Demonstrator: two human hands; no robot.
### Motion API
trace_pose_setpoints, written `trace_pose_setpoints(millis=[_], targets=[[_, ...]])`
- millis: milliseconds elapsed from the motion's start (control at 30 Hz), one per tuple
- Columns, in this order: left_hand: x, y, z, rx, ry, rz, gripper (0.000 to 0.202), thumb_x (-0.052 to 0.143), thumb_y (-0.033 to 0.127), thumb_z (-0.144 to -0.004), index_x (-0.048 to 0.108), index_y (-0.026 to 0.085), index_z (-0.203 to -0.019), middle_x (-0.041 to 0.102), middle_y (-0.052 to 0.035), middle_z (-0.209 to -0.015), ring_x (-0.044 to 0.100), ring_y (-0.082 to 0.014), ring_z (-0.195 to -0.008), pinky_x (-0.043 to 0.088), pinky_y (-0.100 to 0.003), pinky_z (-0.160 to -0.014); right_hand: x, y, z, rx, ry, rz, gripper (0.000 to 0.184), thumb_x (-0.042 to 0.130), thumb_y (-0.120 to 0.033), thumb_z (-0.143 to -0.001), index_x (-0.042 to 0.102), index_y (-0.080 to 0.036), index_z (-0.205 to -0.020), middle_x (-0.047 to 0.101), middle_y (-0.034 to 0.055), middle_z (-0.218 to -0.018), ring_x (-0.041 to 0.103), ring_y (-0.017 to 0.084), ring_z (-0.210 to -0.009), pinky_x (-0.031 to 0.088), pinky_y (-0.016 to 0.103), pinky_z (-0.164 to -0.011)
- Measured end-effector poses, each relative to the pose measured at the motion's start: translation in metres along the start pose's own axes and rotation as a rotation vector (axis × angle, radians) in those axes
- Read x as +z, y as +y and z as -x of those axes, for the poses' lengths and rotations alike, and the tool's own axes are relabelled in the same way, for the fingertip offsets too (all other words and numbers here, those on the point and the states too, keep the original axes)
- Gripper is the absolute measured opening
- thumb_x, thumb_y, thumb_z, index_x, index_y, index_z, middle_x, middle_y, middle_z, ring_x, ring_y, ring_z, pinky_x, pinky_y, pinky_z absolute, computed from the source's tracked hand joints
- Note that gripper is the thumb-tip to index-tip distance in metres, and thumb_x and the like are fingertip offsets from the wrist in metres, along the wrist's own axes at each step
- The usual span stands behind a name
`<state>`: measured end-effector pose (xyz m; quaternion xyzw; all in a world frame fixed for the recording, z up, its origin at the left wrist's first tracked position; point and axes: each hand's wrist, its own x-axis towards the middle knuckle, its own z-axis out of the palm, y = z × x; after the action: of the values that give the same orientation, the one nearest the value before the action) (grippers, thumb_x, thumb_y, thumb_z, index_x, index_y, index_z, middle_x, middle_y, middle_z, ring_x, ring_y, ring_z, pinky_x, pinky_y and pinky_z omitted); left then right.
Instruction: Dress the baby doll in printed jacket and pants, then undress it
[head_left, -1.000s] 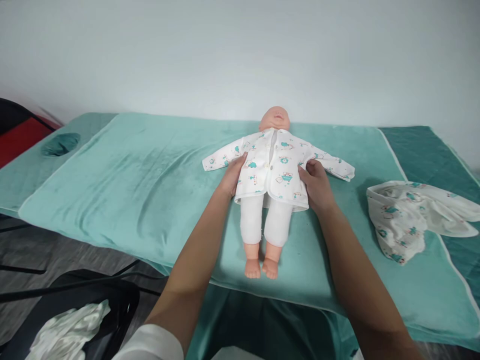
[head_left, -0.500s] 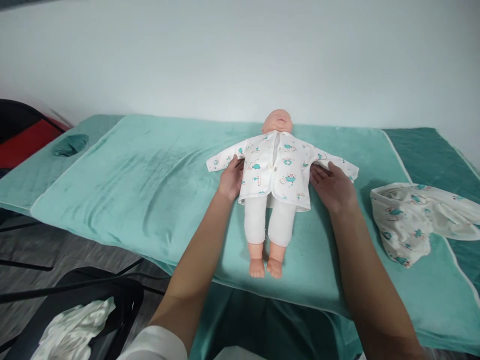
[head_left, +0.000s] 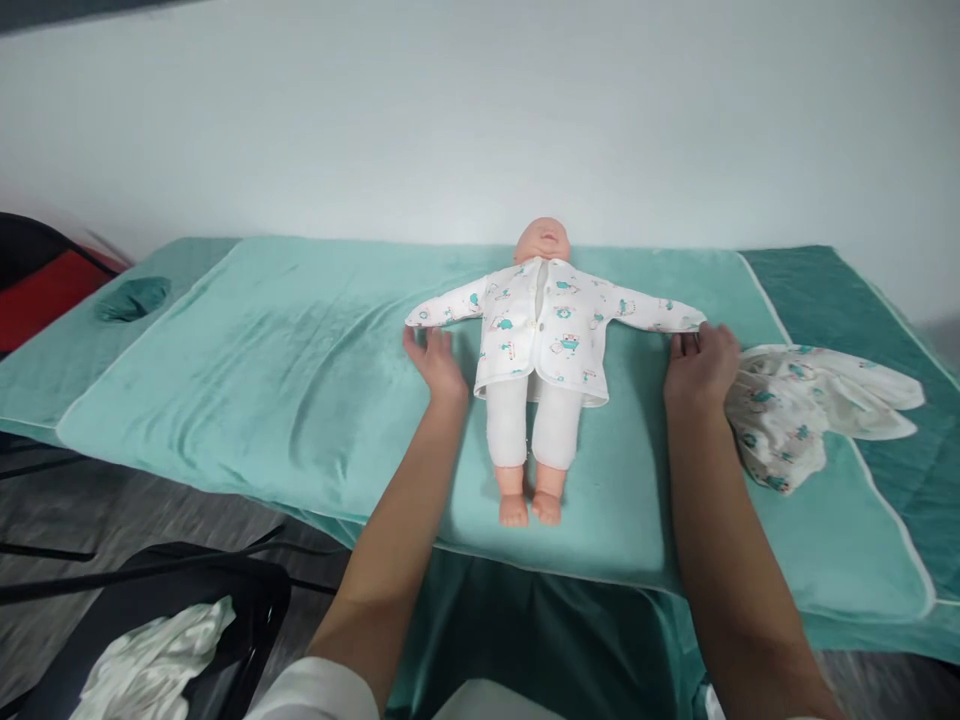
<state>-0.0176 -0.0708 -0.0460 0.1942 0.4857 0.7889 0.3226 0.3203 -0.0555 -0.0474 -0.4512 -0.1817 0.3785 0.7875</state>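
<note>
A baby doll [head_left: 552,430] lies on its back, feet towards me, in a white printed baby jacket [head_left: 510,345] with both sleeves stretched sideways. At the end of the sleeve on the left, the fingers of my left hand [head_left: 438,368] pinch the cuff from below. My right hand [head_left: 702,372] is closed at the opposite cuff, its fingertips partly hidden behind the hand. The jacket hangs nearly together down the front, with a narrow gap near the neck. White cloth legs and bare feet show below its hem.
Beside my right hand a crumpled printed baby garment [head_left: 787,410] lies on the green padded bed [head_left: 300,350]. The bed has a face hole [head_left: 133,299] at its left end. A white wall stands behind. Lower left, a black chair [head_left: 247,610] holds white cloth [head_left: 154,660].
Both hands have moved outward from beside the doll's body to the sleeve ends. The sleeves now lie straighter, and their cuffs look narrower. My view has shifted slightly.
</note>
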Motion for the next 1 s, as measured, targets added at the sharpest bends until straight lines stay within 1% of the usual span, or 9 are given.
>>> trace_pose_setpoints(millis=[100, 167, 300, 433, 533, 633, 733, 867, 1000], targets=[[-0.013, 0.001, 0.010, 0.209, 0.001, -0.208, 0.050, 0.060, 0.023, -0.089, 0.042, 0.027, -0.135, 0.029, -0.0120, -0.161, 0.045, -0.0216, -0.147, 0.038, -0.039, -0.124, -0.013, 0.003, 0.029, -0.112, 0.061, 0.093, 0.037, 0.065, -0.027, -0.085, 0.054, -0.029, -0.120, 0.061, 0.0004, -0.130, 0.061, 0.013, -0.125, 0.049, 0.039, -0.113], [-0.022, 0.002, 0.018, 0.251, -0.062, -0.289, 0.047, 0.059, 0.022, -0.089, 0.044, 0.026, -0.133, 0.029, -0.0124, -0.160, 0.048, -0.0214, -0.143, 0.041, -0.038, -0.121, -0.025, 0.001, 0.057, -0.190, -0.037, 0.193, 0.040, 0.070, -0.033, -0.083, 0.057, -0.027, -0.121, 0.059, 0.0036, -0.137, 0.058, 0.018, -0.132, 0.043, 0.047, -0.119], [-0.035, 0.006, 0.034, 0.233, -0.234, -0.413, 0.035, 0.056, 0.020, -0.090, 0.052, 0.025, -0.124, 0.050, -0.0104, -0.141, 0.059, -0.0200, -0.126, 0.048, -0.038, -0.112, -0.054, -0.007, 0.115, -0.316, -0.191, 0.369, 0.042, 0.073, -0.037, -0.083, 0.062, -0.023, -0.121, 0.063, 0.0080, -0.136, 0.061, 0.020, -0.128, 0.039, 0.049, -0.120], [-0.046, 0.008, 0.046, 0.226, -0.463, -0.502, 0.031, 0.054, 0.015, -0.088, 0.058, 0.024, -0.117, 0.060, -0.0081, -0.126, 0.064, -0.0193, -0.112, 0.052, -0.037, -0.103, -0.069, -0.012, 0.149, -0.297, -0.321, 0.593, 0.041, 0.073, -0.041, -0.086, 0.065, -0.025, -0.123, 0.068, 0.0067, -0.123, 0.064, 0.021, -0.113, 0.045, 0.047, -0.113], [-0.053, 0.011, 0.054, 0.288, -0.562, -0.514, 0.035, 0.053, 0.013, -0.085, 0.061, 0.025, -0.117, 0.062, -0.0068, -0.123, 0.063, -0.0200, -0.112, 0.052, -0.037, -0.102, -0.064, -0.009, 0.154, -0.343, -0.380, 0.811, 0.052, 0.078, -0.043, -0.080, 0.064, -0.025, -0.128, 0.068, 0.0074, -0.115, 0.062, 0.024, -0.106, 0.046, 0.051, -0.110], [-0.057, 0.017, 0.061, 0.443, -0.683, -0.530, 0.046, 0.053, 0.006, -0.078, 0.062, 0.026, -0.119, 0.061, -0.0071, -0.131, 0.057, -0.0224, -0.126, 0.048, -0.039, -0.109, -0.048, 0.000, 0.151, -0.468, -0.434, 0.918, 0.061, 0.076, -0.040, -0.080, 0.057, -0.023, -0.136, 0.060, 0.0128, -0.131, 0.060, 0.027, -0.113, 0.050, 0.051, -0.104], [-0.058, 0.020, 0.064, 0.581, -0.782, -0.549, 0.043, 0.052, 0.007, -0.083, 0.063, 0.025, -0.120, 0.060, -0.0092, -0.134, 0.052, -0.0232, -0.133, 0.041, -0.041, -0.116, -0.025, 0.009, 0.149, -0.626, -0.537, 0.934, 0.049, 0.064, -0.030, -0.088, 0.058, -0.023, -0.136, 0.054, 0.0145, -0.142, 0.053, 0.029, -0.129, 0.046, 0.049, -0.110], [-0.055, 0.019, 0.061, 0.535, -0.679, -0.562, 0.017, 0.053, 0.026, -0.096, 0.065, 0.023, -0.108, 0.064, -0.0089, -0.118, 0.057, -0.0227, -0.119, 0.043, -0.038, -0.110, 0.001, 0.016, 0.145, -0.730, -0.572, 0.881, 0.030, 0.048, -0.019, -0.092, 0.067, -0.023, -0.114, 0.062, 0.0113, -0.124, 0.056, 0.025, -0.120, 0.045, 0.043, -0.108], [-0.051, 0.015, 0.053, 0.303, -0.413, -0.512, 0.013, 0.054, 0.033, -0.097, 0.059, 0.021, -0.093, 0.062, -0.0028, -0.095, 0.058, -0.0166, -0.092, 0.047, -0.028, -0.089, 0.005, 0.016, 0.134, -0.548, -0.326, 0.736, 0.014, 0.049, -0.028, -0.091, 0.062, -0.022, -0.087, 0.060, 0.0028, -0.088, 0.055, 0.019, -0.086, 0.049, 0.034, -0.084]])
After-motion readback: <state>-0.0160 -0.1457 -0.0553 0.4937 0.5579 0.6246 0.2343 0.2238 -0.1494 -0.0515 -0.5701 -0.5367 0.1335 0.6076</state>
